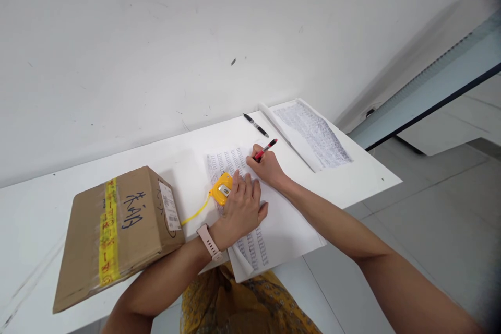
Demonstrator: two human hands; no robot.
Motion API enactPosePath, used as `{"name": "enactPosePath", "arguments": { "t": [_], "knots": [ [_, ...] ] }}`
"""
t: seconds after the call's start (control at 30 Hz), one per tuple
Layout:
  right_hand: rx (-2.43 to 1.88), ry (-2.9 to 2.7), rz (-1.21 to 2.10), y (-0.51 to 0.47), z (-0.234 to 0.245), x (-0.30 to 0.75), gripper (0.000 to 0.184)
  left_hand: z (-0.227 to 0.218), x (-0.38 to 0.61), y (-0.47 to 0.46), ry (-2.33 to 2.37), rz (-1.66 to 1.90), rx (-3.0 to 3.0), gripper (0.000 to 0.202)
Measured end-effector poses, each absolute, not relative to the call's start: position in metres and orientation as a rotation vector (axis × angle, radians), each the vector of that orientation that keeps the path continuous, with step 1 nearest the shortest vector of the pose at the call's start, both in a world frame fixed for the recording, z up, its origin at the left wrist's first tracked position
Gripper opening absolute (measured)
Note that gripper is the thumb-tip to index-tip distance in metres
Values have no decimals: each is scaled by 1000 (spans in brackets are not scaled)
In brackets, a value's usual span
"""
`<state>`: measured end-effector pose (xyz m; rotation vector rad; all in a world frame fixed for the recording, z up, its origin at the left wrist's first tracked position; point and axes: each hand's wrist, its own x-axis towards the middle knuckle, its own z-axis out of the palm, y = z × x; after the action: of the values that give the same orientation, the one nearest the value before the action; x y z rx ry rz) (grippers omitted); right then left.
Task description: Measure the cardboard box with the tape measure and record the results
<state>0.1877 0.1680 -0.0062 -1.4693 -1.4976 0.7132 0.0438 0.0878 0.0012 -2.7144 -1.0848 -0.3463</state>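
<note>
My right hand (268,168) is closed on a red pen (266,148), its tip down on a printed sheet of paper (287,227) covered in rows of small text. My left hand (242,203) lies flat on the same sheet, fingers stretched out, with its fingertips beside a yellow tape measure (221,189). The tape measure's yellow strap (194,214) trails left toward a cardboard box. A pink watch (209,242) is on my left wrist.
A brown cardboard box (117,229) with yellow tape and handwriting sits at the left of the white table (35,209). A black pen (255,125) and a second printed stack of papers (309,133) lie at the back right. A white wall stands behind; grey floor lies to the right.
</note>
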Motion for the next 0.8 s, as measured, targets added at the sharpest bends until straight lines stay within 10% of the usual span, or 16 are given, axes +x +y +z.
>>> {"name": "enactPosePath", "arguments": {
  "t": [0.2, 0.53, 0.8],
  "knots": [
    [-1362, -1708, 410, 173, -6, 201, 12, 4, 45, 87, -1089, -324, -2715, 53],
    [-1451, -2007, 99, 181, -26, 207, 59, 24, 2, 68, -1730, -445, -2409, 67],
    [-1253, -1812, 450, 142, 30, 190, 37, 57, -19, 24, -1970, -1365, -2554, 86]
  ]
}}
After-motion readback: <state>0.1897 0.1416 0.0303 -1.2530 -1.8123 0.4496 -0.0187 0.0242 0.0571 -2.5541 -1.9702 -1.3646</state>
